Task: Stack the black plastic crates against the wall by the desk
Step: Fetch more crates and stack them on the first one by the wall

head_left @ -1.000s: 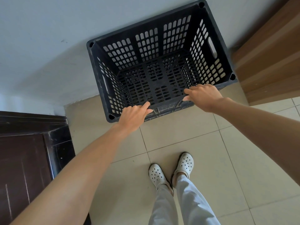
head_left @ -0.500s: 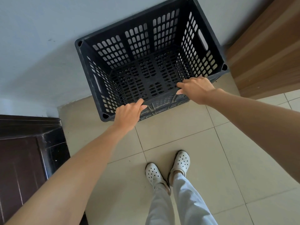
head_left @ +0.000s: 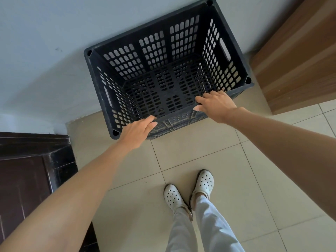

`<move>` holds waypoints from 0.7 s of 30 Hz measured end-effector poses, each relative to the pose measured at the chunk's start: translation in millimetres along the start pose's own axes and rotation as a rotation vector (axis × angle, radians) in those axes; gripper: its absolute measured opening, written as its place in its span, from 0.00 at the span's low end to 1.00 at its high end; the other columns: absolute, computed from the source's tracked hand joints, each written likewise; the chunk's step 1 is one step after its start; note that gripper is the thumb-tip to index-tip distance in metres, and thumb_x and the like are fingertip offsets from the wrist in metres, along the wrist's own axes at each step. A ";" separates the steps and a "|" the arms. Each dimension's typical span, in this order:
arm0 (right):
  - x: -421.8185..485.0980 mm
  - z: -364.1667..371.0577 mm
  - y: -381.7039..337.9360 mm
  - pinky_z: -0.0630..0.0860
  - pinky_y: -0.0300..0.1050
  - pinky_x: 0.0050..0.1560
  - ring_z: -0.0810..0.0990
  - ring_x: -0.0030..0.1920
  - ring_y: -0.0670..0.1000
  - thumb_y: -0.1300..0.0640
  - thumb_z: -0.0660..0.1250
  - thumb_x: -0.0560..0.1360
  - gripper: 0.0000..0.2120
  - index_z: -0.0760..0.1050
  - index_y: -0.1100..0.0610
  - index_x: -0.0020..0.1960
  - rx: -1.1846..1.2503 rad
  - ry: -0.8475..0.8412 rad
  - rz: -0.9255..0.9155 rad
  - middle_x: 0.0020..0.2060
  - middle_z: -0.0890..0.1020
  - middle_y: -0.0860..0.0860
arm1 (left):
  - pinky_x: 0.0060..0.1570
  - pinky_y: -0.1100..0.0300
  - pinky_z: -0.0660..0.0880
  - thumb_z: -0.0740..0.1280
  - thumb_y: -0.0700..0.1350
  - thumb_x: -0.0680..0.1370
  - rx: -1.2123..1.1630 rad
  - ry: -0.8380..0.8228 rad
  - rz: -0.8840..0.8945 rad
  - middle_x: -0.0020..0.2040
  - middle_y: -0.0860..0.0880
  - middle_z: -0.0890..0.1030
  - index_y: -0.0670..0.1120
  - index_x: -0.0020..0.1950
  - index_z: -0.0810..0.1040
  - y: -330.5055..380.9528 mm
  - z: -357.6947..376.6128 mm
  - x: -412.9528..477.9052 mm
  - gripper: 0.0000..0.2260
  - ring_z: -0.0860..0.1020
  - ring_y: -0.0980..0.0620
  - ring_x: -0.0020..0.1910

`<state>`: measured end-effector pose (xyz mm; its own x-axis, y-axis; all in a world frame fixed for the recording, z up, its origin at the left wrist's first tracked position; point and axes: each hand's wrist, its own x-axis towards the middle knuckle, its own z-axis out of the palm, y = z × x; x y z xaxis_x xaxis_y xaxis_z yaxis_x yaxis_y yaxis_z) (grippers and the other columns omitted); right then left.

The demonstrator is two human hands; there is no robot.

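Black crate [head_left: 163, 82]: empty, backed against the wall [head_left: 54, 33], left hand [head_left: 137, 132] fingers laid flat on its near rim, right hand [head_left: 216, 104] fingers hooked over it; placing looks nearly done, release outstanding, other crates not visible.

Crate [head_left: 163, 79]: near rim under left hand [head_left: 136, 131] and right hand [head_left: 214, 104], back against wall [head_left: 54, 42]. Desk [head_left: 300, 60] right of right hand, cabinet [head_left: 27, 179] left of left hand.

Past our fingers [head_left: 204, 99] the crate [head_left: 166, 40] lies open inside; wall [head_left: 54, 42] beyond, desk [head_left: 300, 60] right, dark cabinet [head_left: 27, 179] left block us.
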<state>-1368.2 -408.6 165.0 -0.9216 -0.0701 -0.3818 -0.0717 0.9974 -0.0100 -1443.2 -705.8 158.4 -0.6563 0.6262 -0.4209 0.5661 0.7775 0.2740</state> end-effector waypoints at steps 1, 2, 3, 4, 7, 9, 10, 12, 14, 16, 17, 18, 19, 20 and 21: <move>-0.4 -0.8 0.0 0.69 0.51 0.58 0.75 0.59 0.57 0.43 0.50 0.83 0.20 0.66 0.53 0.68 0.012 -0.014 0.000 0.57 0.77 0.53 | 0.40 0.54 0.70 0.45 0.59 0.83 -0.020 -0.047 -0.001 0.55 0.51 0.81 0.53 0.68 0.68 -1.6 -2.2 0.7 0.20 0.81 0.44 0.50; 0.5 -2.8 1.1 0.69 0.51 0.58 0.75 0.60 0.57 0.43 0.50 0.83 0.20 0.66 0.53 0.68 0.034 -0.044 -0.005 0.58 0.77 0.54 | 0.43 0.52 0.72 0.46 0.59 0.84 -0.050 -0.104 -0.007 0.59 0.50 0.79 0.53 0.69 0.67 -2.3 -5.6 2.6 0.19 0.80 0.45 0.54; 1.9 -6.1 3.9 0.69 0.52 0.59 0.75 0.61 0.58 0.44 0.50 0.83 0.20 0.66 0.53 0.69 0.060 -0.083 -0.022 0.59 0.76 0.54 | 0.48 0.51 0.74 0.46 0.58 0.84 -0.088 -0.163 -0.017 0.63 0.50 0.77 0.54 0.69 0.66 -0.5 -9.2 5.2 0.19 0.78 0.46 0.57; 2.5 -9.5 8.1 0.70 0.52 0.60 0.74 0.62 0.58 0.44 0.50 0.83 0.21 0.67 0.53 0.69 0.092 -0.110 -0.044 0.61 0.75 0.55 | 0.53 0.49 0.74 0.46 0.58 0.84 -0.134 -0.210 -0.025 0.65 0.50 0.75 0.54 0.70 0.66 4.0 -12.7 8.2 0.19 0.76 0.47 0.60; -1.8 -15.8 29.0 0.67 0.54 0.67 0.70 0.69 0.57 0.43 0.51 0.82 0.23 0.66 0.54 0.72 0.249 0.116 0.007 0.67 0.72 0.55 | 0.62 0.50 0.70 0.46 0.59 0.84 -0.242 -0.221 -0.023 0.68 0.50 0.71 0.54 0.72 0.65 34.2 -19.5 22.9 0.21 0.71 0.49 0.66; -8.1 -14.8 52.2 0.61 0.54 0.72 0.63 0.74 0.57 0.44 0.55 0.82 0.26 0.60 0.56 0.76 0.299 0.342 0.166 0.72 0.68 0.55 | 0.64 0.49 0.69 0.46 0.58 0.84 -0.207 -0.197 0.019 0.70 0.49 0.70 0.53 0.74 0.63 66.1 -17.6 38.8 0.21 0.70 0.48 0.67; -9.4 -12.9 65.4 0.57 0.54 0.74 0.60 0.76 0.57 0.46 0.56 0.82 0.28 0.56 0.57 0.78 0.325 0.378 0.251 0.75 0.64 0.55 | 0.64 0.49 0.69 0.46 0.58 0.84 -0.181 -0.176 0.045 0.71 0.49 0.70 0.53 0.74 0.63 83.3 -14.8 48.9 0.21 0.70 0.47 0.68; -2.9 -7.1 93.1 0.52 0.54 0.76 0.53 0.78 0.57 0.48 0.57 0.82 0.32 0.47 0.57 0.80 0.411 0.321 0.373 0.78 0.55 0.56 | 0.64 0.48 0.69 0.47 0.58 0.84 -0.202 -0.126 0.077 0.71 0.49 0.71 0.52 0.74 0.64 117.8 -10.4 74.7 0.21 0.70 0.46 0.67; 11.0 -2.8 116.7 0.54 0.54 0.76 0.53 0.78 0.58 0.49 0.57 0.82 0.35 0.42 0.56 0.80 0.531 0.217 0.386 0.79 0.50 0.56 | 0.63 0.47 0.70 0.49 0.56 0.84 -0.265 -0.104 0.096 0.68 0.46 0.73 0.49 0.72 0.67 151.5 -7.4 104.4 0.21 0.72 0.45 0.66; 24.0 0.9 131.2 0.59 0.55 0.74 0.56 0.77 0.58 0.52 0.57 0.83 0.35 0.39 0.56 0.80 0.673 0.178 0.345 0.79 0.50 0.56 | 0.60 0.47 0.72 0.49 0.57 0.84 -0.279 -0.094 0.098 0.61 0.43 0.78 0.44 0.66 0.73 183.7 -3.0 132.8 0.23 0.75 0.42 0.61; 30.5 2.5 134.9 0.61 0.55 0.73 0.57 0.77 0.58 0.55 0.57 0.83 0.35 0.39 0.55 0.80 0.732 0.187 0.329 0.79 0.50 0.56 | 0.56 0.47 0.73 0.48 0.58 0.83 -0.260 -0.079 0.082 0.57 0.42 0.80 0.43 0.62 0.75 196.9 -0.3 144.4 0.24 0.77 0.40 0.57; 35.8 4.2 137.4 0.63 0.56 0.71 0.59 0.76 0.59 0.58 0.58 0.82 0.35 0.38 0.54 0.80 0.767 0.201 0.319 0.79 0.52 0.57 | 0.51 0.47 0.74 0.46 0.59 0.83 -0.229 -0.057 0.050 0.52 0.42 0.81 0.44 0.57 0.77 206.7 2.6 153.0 0.25 0.79 0.40 0.52; 39.6 6.1 139.5 0.65 0.56 0.70 0.61 0.75 0.59 0.61 0.58 0.82 0.36 0.37 0.53 0.80 0.786 0.210 0.313 0.79 0.54 0.57 | 0.46 0.48 0.75 0.45 0.61 0.82 -0.193 -0.031 0.007 0.46 0.43 0.82 0.46 0.51 0.78 212.9 6.0 158.4 0.27 0.79 0.39 0.46; 41.9 8.7 141.2 0.68 0.55 0.67 0.65 0.73 0.60 0.63 0.58 0.81 0.37 0.37 0.52 0.80 0.793 0.218 0.304 0.78 0.56 0.57 | 0.41 0.49 0.75 0.44 0.63 0.82 -0.164 -0.009 -0.040 0.39 0.45 0.81 0.49 0.44 0.78 215.4 9.6 160.3 0.28 0.79 0.40 0.41; 43.1 12.3 142.7 0.70 0.54 0.64 0.68 0.71 0.60 0.64 0.58 0.81 0.38 0.37 0.51 0.80 0.794 0.232 0.293 0.77 0.59 0.58 | 0.37 0.51 0.74 0.43 0.64 0.81 -0.148 0.005 -0.073 0.33 0.47 0.78 0.51 0.38 0.76 215.8 13.0 160.7 0.28 0.79 0.40 0.36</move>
<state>-1413.4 -269.1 135.7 -0.9218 0.2752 -0.2732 0.3873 0.6876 -0.6142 -1420.0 -438.2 138.7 -0.6955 0.5677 -0.4404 0.4376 0.8209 0.3670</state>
